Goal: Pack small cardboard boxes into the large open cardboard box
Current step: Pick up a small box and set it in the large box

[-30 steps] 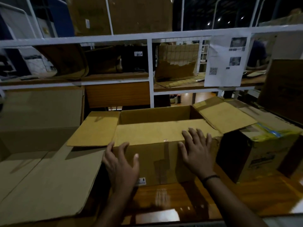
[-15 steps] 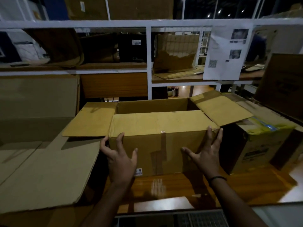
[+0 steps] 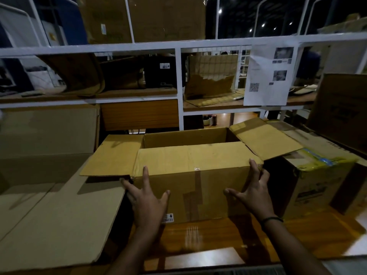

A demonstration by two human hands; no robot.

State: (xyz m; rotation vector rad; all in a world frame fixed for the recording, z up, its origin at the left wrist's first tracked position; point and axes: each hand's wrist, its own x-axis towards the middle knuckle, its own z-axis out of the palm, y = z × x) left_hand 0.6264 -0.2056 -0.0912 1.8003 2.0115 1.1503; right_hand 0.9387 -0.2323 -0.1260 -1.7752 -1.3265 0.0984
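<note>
Large open cardboard box (image 3: 190,183): on the wooden desk (image 3: 228,241), side flaps spread, near flap folded inward.
Left hand (image 3: 148,201): fingers splayed, grip released, flat on the box's front face by its left corner.
Right hand (image 3: 253,197): grip released, fingers splayed at the box's right front corner.
Taped box (image 3: 317,181): just right of the open box.

We're at a glossy wooden table (image 3: 198,237) in a pretty dim room. A white metal shelf frame (image 3: 179,84) stands behind it with wooden shelf boards (image 3: 127,94), and small ceiling lights (image 3: 263,25) glow far back.
</note>
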